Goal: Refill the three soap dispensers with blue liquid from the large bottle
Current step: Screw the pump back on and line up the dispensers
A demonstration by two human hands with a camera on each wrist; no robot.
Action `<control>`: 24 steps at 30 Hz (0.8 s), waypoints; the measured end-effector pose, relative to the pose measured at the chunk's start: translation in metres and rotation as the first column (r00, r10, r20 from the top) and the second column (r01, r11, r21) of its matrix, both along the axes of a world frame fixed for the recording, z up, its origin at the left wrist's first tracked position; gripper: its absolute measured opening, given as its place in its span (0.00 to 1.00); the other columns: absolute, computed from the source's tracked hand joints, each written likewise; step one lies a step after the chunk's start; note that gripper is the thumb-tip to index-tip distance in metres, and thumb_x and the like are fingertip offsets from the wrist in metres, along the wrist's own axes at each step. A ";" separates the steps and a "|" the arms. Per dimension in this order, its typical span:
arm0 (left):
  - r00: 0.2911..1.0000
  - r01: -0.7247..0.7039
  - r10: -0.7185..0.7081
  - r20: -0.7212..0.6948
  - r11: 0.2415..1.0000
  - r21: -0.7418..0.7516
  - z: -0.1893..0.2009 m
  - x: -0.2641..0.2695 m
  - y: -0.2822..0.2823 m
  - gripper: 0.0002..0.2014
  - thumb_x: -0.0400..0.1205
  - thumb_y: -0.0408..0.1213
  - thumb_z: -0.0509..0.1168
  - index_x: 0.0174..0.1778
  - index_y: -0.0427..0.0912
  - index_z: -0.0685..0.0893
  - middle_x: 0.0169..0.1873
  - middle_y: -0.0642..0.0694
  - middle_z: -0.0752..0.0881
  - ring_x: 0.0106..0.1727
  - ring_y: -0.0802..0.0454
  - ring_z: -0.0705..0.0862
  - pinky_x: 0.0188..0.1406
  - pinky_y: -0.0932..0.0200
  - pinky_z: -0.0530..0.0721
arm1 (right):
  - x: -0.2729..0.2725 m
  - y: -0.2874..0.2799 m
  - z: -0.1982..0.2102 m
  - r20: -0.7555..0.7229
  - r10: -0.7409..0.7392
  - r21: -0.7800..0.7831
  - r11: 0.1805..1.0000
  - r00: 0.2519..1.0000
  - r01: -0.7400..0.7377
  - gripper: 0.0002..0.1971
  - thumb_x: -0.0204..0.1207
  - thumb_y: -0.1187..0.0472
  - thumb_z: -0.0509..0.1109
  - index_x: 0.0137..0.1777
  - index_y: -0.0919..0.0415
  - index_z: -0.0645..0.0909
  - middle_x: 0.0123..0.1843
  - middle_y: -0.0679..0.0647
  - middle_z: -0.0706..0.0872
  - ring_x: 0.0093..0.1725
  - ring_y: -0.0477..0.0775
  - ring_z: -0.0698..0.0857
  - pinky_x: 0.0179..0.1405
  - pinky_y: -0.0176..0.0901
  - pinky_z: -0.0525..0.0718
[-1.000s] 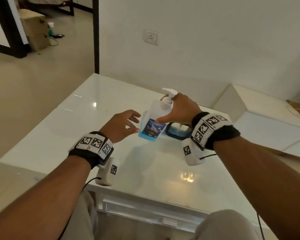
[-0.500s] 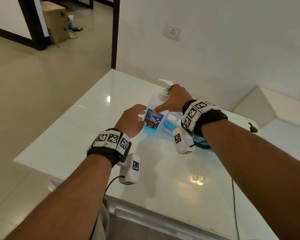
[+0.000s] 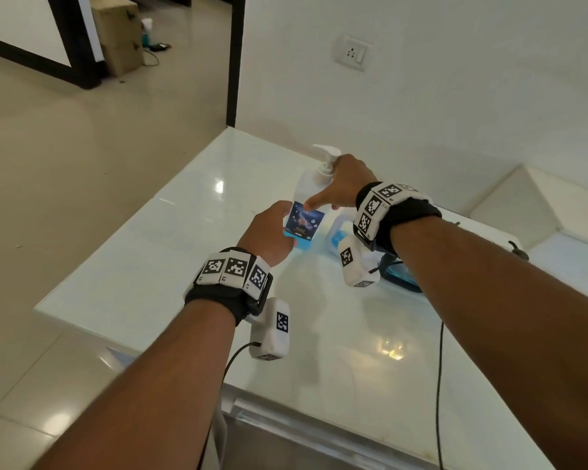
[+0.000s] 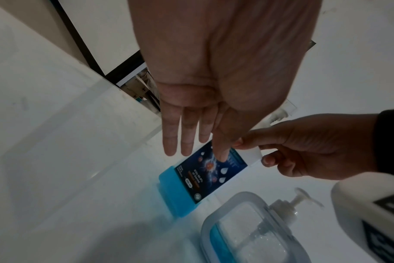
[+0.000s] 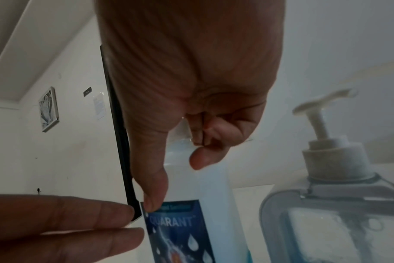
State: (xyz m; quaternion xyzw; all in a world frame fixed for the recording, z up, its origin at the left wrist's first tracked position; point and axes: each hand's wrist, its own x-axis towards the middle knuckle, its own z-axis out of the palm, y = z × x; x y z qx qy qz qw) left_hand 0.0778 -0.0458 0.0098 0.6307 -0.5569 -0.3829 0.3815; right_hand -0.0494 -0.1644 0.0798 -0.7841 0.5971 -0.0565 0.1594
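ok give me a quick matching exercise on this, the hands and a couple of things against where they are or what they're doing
1 right hand
2 left hand
3 clear dispenser
4 wall socket

a on the wall behind the table
b fingers straight, beside the labelled dispenser
c grips the labelled dispenser up high
d stands on the table, untouched

Pairs: 1-c, 2-b, 3-d, 4-a

Both hands (image 3: 272, 232) on soap dispenser (image 3: 308, 205)
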 end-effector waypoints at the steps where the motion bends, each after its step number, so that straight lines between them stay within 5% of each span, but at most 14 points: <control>1: 1.000 0.005 -0.006 0.015 1.000 0.010 0.000 0.000 -0.001 0.29 0.78 0.24 0.69 0.75 0.41 0.69 0.73 0.44 0.75 0.66 0.43 0.81 0.67 0.49 0.79 | 0.001 0.000 0.000 -0.002 -0.003 0.004 1.000 1.000 0.003 0.39 0.57 0.47 0.87 0.65 0.59 0.73 0.39 0.49 0.84 0.35 0.46 0.87 0.30 0.34 0.75; 5: 0.997 0.035 -0.037 0.060 0.999 0.036 0.000 -0.004 -0.001 0.28 0.78 0.26 0.70 0.74 0.40 0.70 0.72 0.42 0.77 0.67 0.43 0.80 0.68 0.47 0.79 | 0.004 -0.005 -0.002 0.017 0.013 0.016 1.000 1.000 -0.013 0.37 0.59 0.49 0.87 0.63 0.58 0.72 0.39 0.49 0.84 0.30 0.44 0.86 0.27 0.36 0.78; 16: 0.986 0.071 -0.080 0.149 0.995 0.063 0.007 -0.011 0.003 0.30 0.79 0.30 0.70 0.76 0.38 0.66 0.72 0.42 0.76 0.68 0.44 0.79 0.67 0.53 0.78 | 0.000 0.008 0.018 0.083 0.042 0.129 0.990 0.996 -0.052 0.40 0.63 0.57 0.86 0.73 0.62 0.73 0.65 0.54 0.82 0.37 0.50 0.90 0.34 0.42 0.88; 21: 0.988 0.081 -0.090 0.128 0.994 0.077 0.003 -0.013 0.001 0.27 0.77 0.33 0.73 0.71 0.41 0.72 0.67 0.43 0.80 0.63 0.44 0.82 0.65 0.51 0.79 | -0.043 0.034 0.065 0.193 -0.082 -0.021 0.996 0.978 0.088 0.13 0.67 0.60 0.84 0.50 0.61 0.87 0.41 0.52 0.91 0.29 0.44 0.89 0.25 0.35 0.82; 24: 0.981 0.104 -0.119 0.150 0.989 0.104 0.001 -0.020 0.002 0.30 0.76 0.38 0.74 0.74 0.42 0.71 0.69 0.43 0.79 0.64 0.46 0.81 0.68 0.50 0.77 | -0.081 0.047 0.085 0.263 -0.173 -0.166 0.961 0.949 0.222 0.06 0.68 0.61 0.82 0.41 0.59 0.88 0.34 0.52 0.90 0.26 0.42 0.87 0.22 0.31 0.78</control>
